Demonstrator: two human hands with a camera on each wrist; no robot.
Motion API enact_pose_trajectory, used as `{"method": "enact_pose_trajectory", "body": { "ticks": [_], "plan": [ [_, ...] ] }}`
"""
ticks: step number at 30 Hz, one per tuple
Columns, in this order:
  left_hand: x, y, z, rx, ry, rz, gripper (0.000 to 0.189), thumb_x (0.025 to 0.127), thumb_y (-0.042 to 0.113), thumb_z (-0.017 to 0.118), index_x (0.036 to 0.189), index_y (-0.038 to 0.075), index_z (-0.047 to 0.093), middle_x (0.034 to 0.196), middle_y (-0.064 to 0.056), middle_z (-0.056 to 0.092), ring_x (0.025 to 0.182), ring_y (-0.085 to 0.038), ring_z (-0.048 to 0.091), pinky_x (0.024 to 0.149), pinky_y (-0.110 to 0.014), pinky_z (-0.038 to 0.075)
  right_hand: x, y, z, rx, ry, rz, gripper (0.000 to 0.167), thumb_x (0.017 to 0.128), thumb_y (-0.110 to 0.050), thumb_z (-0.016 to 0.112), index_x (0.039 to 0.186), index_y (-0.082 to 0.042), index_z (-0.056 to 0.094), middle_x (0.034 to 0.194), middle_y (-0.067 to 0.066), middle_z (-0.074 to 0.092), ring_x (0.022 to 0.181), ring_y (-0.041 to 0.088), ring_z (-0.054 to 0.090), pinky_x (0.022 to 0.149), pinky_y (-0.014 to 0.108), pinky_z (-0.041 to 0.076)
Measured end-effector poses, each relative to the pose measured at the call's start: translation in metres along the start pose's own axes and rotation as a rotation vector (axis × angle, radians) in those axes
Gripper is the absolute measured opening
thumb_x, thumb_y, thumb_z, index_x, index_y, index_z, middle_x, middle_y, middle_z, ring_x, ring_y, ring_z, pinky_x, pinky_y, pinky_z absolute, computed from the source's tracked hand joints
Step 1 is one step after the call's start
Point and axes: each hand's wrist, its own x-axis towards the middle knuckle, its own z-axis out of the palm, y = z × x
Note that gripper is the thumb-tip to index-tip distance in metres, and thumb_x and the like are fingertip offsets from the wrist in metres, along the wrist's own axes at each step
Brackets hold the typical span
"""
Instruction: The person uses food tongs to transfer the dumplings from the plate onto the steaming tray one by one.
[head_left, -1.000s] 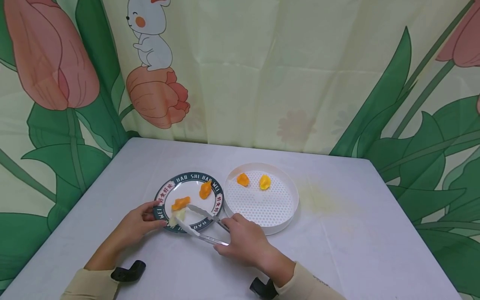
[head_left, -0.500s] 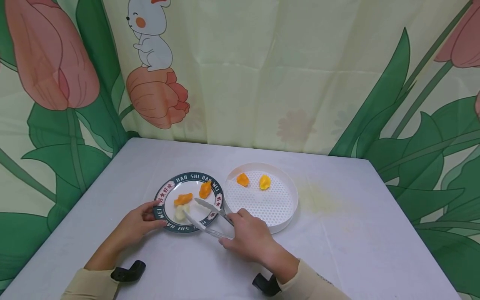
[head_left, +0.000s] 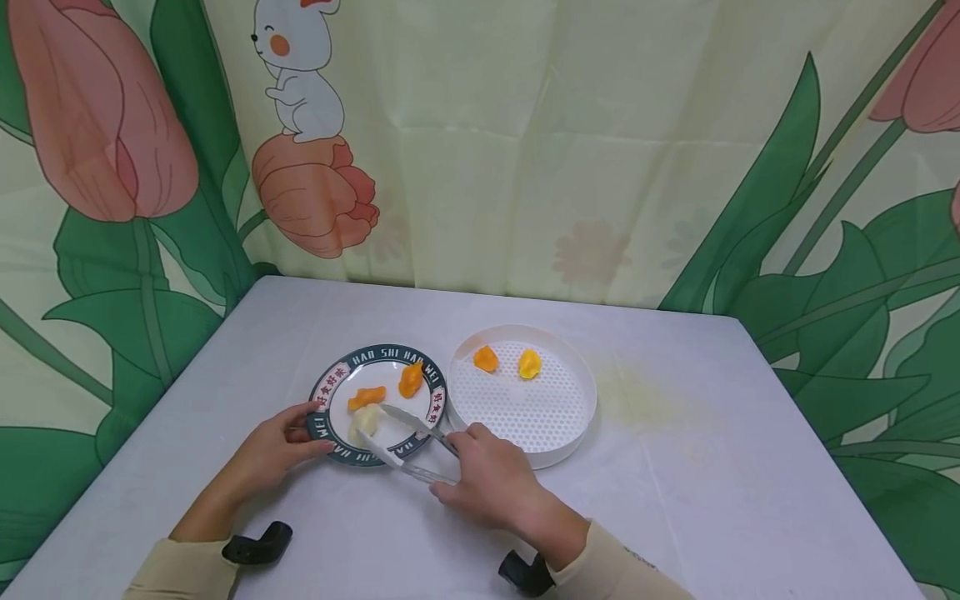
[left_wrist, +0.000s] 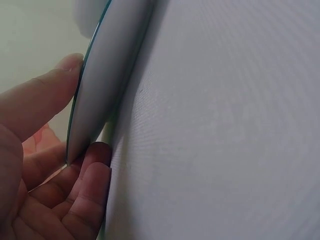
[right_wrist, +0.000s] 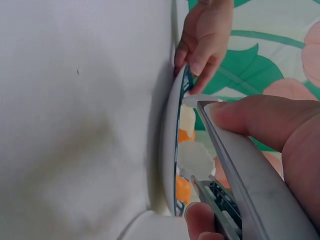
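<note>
My left hand [head_left: 272, 450] holds the left rim of a white plate [head_left: 341, 454] with a dark lettered border. In the left wrist view, the thumb [left_wrist: 42, 97] lies along the edge with fingers curled beneath it. My right hand [head_left: 495, 477] grips metal tongs [head_left: 420, 473], the thumb on one arm and fingers on the other. The parted tong tips reach over the plate, at a pale cream, dumpling-like lump [head_left: 365, 420]. Two orange lumps, one beside the pale lump [head_left: 367, 398] and another farther back [head_left: 411, 379], also lie on the plate.
Right beside the plate stands a round white tray [head_left: 588, 400] with a perforated base and raised wall. It holds an orange lump [head_left: 486, 359] and a yellow lump [head_left: 529, 364]. A faint yellowish stain [head_left: 637, 396] marks the white tablecloth. Behind the table hangs a printed curtain [head_left: 480, 167].
The tongs shifted right, off the pale lump, then came back left to it. The pale lump and the orange one beside it sit slightly farther right. The left hand stays on the rim.
</note>
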Motion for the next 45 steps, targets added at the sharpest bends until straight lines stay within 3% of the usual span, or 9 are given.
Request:
{"method": "enact_pose_trajectory", "body": {
  "ticks": [9,21,29,36,45],
  "plan": [
    [-0.001,0.002,-0.001,-0.005,0.001,0.006,0.087,0.085,0.038,0.08,0.151,0.001,0.038,0.119,-0.021,0.062,0.109,-0.034,0.057,0.091,-0.049,0.049,-0.002,0.008,-0.006,0.001,0.039,0.043,0.055,0.083,-0.041,0.077,0.124,-0.005,0.067,0.098,0.004,0.058,0.07,0.015,0.05,0.058,0.026,0.043],
    [-0.001,-0.001,0.001,0.001,0.005,-0.013,0.089,0.084,0.04,0.08,0.152,0.001,0.037,0.123,-0.024,0.06,0.111,-0.037,0.057,0.094,-0.053,0.048,0.004,0.004,0.004,0.063,0.004,0.014,0.056,0.082,-0.041,0.076,0.124,-0.005,0.067,0.091,0.0,0.053,0.069,0.014,0.049,0.058,0.026,0.042],
    [-0.001,-0.002,0.0,-0.008,0.002,-0.003,0.09,0.084,0.04,0.081,0.152,0.001,0.037,0.122,-0.023,0.062,0.111,-0.036,0.058,0.094,-0.053,0.048,0.004,0.006,0.001,0.045,0.009,0.049,0.056,0.083,-0.041,0.077,0.125,-0.006,0.065,0.099,0.002,0.056,0.072,0.015,0.05,0.059,0.026,0.043],
    [0.0,-0.002,0.0,0.007,0.002,0.004,0.089,0.084,0.04,0.081,0.152,0.001,0.037,0.122,-0.024,0.061,0.111,-0.037,0.058,0.094,-0.053,0.049,0.006,0.003,0.002,0.061,-0.004,0.009,0.057,0.082,-0.042,0.076,0.124,-0.005,0.067,0.094,0.0,0.055,0.072,0.014,0.049,0.059,0.026,0.042],
    [0.0,-0.003,0.001,-0.007,0.003,0.026,0.091,0.084,0.043,0.08,0.152,0.0,0.036,0.119,-0.021,0.064,0.109,-0.034,0.059,0.092,-0.053,0.048,0.011,0.001,0.007,0.046,-0.026,0.033,0.056,0.085,-0.043,0.074,0.126,-0.006,0.066,0.095,0.001,0.055,0.072,0.014,0.05,0.059,0.025,0.043]
  ]
}}
